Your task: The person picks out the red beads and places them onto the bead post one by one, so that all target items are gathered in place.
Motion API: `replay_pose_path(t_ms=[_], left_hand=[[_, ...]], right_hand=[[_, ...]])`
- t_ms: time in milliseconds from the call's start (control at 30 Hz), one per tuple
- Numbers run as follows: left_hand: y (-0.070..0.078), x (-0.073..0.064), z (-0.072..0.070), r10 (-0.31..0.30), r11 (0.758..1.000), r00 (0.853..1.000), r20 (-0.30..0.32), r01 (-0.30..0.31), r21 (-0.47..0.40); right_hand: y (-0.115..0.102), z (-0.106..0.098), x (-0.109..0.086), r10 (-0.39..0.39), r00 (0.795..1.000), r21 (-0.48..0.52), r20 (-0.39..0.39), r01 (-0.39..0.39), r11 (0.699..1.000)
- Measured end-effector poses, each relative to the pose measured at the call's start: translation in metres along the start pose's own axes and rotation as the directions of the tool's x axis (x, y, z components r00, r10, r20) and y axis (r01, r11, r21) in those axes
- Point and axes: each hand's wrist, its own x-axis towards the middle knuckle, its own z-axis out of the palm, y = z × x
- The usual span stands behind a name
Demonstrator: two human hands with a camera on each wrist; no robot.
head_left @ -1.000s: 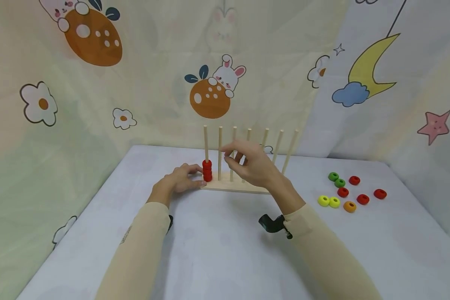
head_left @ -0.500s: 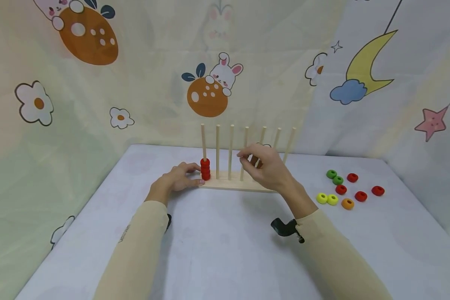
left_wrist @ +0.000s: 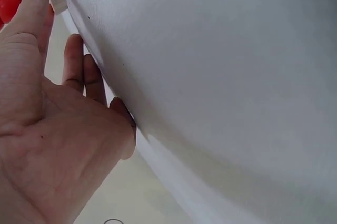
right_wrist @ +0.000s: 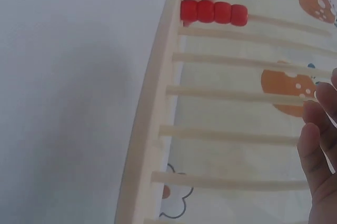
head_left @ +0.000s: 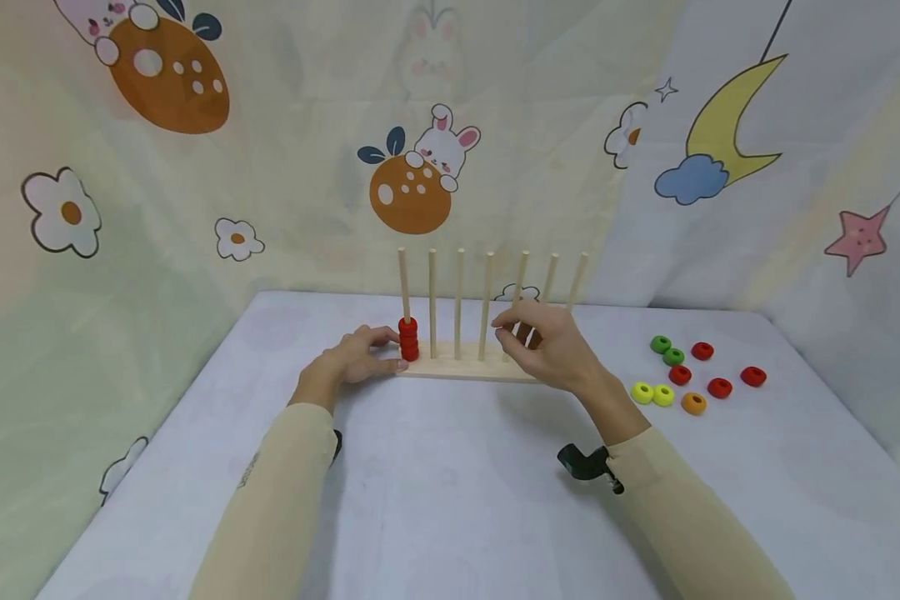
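A wooden peg stand with several upright pegs stands towards the back of the table. Several red beads are stacked on its leftmost peg; the other pegs show no beads. My left hand holds the stand's left end, thumb at the front corner and fingers reaching round behind; the left wrist view shows the thumb against the wood beside the red beads. In front of the right-hand pegs hovers my right hand, fingers loosely bent. Nothing shows between those fingers in the right wrist view.
Loose beads lie on the white table to the right: green beads, yellow beads, an orange bead and several red ones. A patterned cloth hangs behind the table.
My right hand has moved right and slightly down, from near the second peg to the right-hand pegs. The left hand keeps its hold on the stand's left end.
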Motion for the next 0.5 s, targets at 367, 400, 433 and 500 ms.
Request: replay_pose_path(t_ms=[367, 400, 433, 500], left_hand=[[-0.004, 0.002, 0.003, 0.002, 1.000, 1.000, -0.012, -0.002, 0.003], [-0.004, 0.003, 0.003, 0.004, 1.000, 1.000, -0.013, -0.004, 0.004], [-0.004, 0.002, 0.002, 0.008, 1.000, 1.000, -0.013, -0.008, 0.005], [-0.003, 0.001, 0.002, 0.019, 1.000, 1.000, -0.013, -0.019, 0.007]], right_hand=[[0.007, -0.010, -0.017, 0.050, 0.999, -0.034, -0.002, -0.050, 0.998], [0.008, -0.011, -0.018, 0.055, 0.998, -0.038, 0.001, -0.055, 0.998], [0.008, -0.013, -0.019, 0.061, 0.998, -0.043, 0.002, -0.061, 0.997], [0.008, -0.017, -0.021, 0.075, 0.997, -0.054, 0.000, -0.075, 0.996]])
